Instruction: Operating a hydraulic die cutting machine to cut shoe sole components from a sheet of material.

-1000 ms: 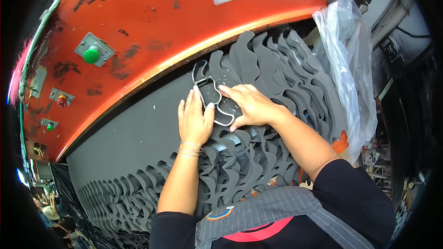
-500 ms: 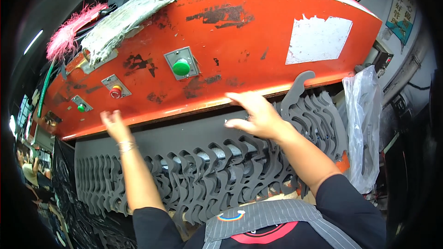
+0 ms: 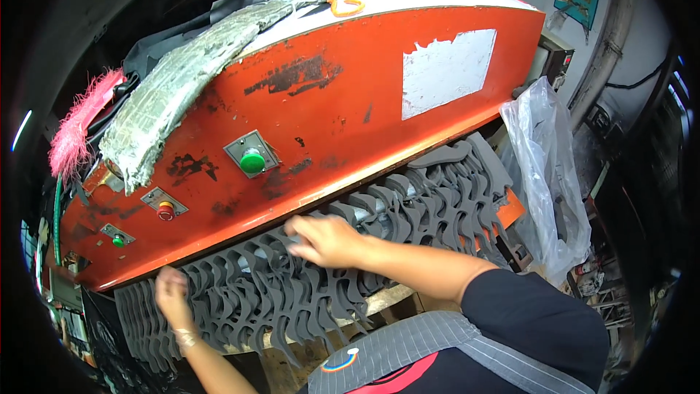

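Observation:
Dark grey sheet material (image 3: 339, 288), cut into rows of wavy, hooked shapes, lies under the front edge of a red machine (image 3: 321, 117). My left hand (image 3: 173, 295) is over its left part, close below the machine's edge. Those fingers are bent and smeared by motion, so their grip cannot be told. Farther right, my right hand (image 3: 328, 241) is at the back of the cut shapes, with fingers and thumb curled in. Anything between those fingers is hidden. At the right end, a curved grey strip (image 3: 441, 155) lies across the other shapes.
On the machine's front are a large green button (image 3: 252, 162), a red knob (image 3: 166, 210) and a small green button (image 3: 118, 241). A clear plastic bag (image 3: 547, 182) hangs at the right. Worn pale sheeting (image 3: 189, 80) and pink fringe (image 3: 86, 120) lie on top.
Both hands have come down and nearer to the cut shapes, and their spread fingers have curled. The plain grey band behind the shapes no longer shows. My view has shifted and tilted.

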Demonstrator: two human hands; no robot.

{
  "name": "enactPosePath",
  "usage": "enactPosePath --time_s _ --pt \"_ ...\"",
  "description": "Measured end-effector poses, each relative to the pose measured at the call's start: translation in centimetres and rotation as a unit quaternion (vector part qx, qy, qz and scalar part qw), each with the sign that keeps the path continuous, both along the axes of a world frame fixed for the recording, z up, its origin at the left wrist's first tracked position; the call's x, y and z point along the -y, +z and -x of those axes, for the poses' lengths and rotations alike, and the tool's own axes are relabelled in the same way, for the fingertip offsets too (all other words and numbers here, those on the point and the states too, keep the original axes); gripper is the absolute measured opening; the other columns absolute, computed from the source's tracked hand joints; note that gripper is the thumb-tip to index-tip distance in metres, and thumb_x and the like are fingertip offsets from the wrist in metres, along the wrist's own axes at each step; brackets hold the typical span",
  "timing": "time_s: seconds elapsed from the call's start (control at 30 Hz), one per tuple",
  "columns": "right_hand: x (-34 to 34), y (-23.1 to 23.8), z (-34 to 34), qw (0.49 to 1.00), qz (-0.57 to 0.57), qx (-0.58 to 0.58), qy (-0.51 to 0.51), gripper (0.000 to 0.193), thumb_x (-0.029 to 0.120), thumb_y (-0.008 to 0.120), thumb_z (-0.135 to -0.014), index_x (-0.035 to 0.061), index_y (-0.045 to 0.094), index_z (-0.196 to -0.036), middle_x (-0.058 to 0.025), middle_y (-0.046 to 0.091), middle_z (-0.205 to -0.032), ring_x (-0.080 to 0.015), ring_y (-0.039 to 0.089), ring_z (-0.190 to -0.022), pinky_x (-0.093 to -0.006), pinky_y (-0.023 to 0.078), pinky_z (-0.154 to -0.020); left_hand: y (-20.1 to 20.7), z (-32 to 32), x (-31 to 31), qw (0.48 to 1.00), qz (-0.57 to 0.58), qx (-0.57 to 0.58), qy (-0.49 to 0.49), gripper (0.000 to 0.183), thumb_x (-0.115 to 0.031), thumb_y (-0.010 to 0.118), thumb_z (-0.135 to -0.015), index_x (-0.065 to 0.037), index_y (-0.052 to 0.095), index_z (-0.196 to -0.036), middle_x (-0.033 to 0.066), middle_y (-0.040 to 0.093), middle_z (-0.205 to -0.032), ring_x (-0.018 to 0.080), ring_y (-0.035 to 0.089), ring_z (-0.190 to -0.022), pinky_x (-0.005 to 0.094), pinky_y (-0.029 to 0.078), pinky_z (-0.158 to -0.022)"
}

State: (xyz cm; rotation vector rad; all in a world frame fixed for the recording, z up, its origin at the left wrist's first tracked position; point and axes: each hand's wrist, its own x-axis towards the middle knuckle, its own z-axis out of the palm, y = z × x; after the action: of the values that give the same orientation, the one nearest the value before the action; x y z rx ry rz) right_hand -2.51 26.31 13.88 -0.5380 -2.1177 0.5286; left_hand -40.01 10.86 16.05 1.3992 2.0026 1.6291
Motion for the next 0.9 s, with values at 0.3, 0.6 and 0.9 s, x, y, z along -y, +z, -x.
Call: enactPosePath --time_s 0.3,0.6,0.9 --pt "8.6 -3.8 -13.1 0.97 0.152 0.187 0.006 0.038 0.038 0.069 -0.079 0.0076 0.058 -0.097 -0.0079 0.062 -0.08 -0.0288 0.061 -0.083 -0.0405 0.049 -0.072 -3.2 -29.1 3.4 0.919 0.065 -0.16 -0.355 0.025 -0.014 0.075 -0.073 -0.005 0.068 -0.096 0.0088 0.068 -0.093 0.0213 0.064 -0.085 0.0344 0.05 -0.075" --pt "11.9 -2.3 -15.9 0.919 0.101 0.362 -0.115 0.06 0.037 0.084 -0.057 0.0075 0.057 -0.102 -0.009 0.057 -0.103 -0.028 0.052 -0.105 -0.0385 0.044 -0.089 -2.6 -34.3 2.0 0.781 0.212 -0.536 -0.24 0.041 -0.041 0.081 -0.057 -0.015 0.062 -0.082 0.0016 0.06 -0.084 0.0219 0.052 -0.09 0.0386 0.035 -0.076" --pt "13.0 -4.4 -16.3 0.922 0.073 0.347 -0.158 0.058 0.031 0.085 -0.055 0.0056 0.057 -0.099 -0.0112 0.056 -0.102 -0.0289 0.053 -0.104 -0.0388 0.045 -0.09 -5.0 -36.0 3.8 0.818 0.201 -0.521 -0.14 0.051 -0.047 0.083 -0.052 -0.013 0.062 -0.083 0.003 0.059 -0.087 0.0239 0.051 -0.091 0.0395 0.036 -0.077"
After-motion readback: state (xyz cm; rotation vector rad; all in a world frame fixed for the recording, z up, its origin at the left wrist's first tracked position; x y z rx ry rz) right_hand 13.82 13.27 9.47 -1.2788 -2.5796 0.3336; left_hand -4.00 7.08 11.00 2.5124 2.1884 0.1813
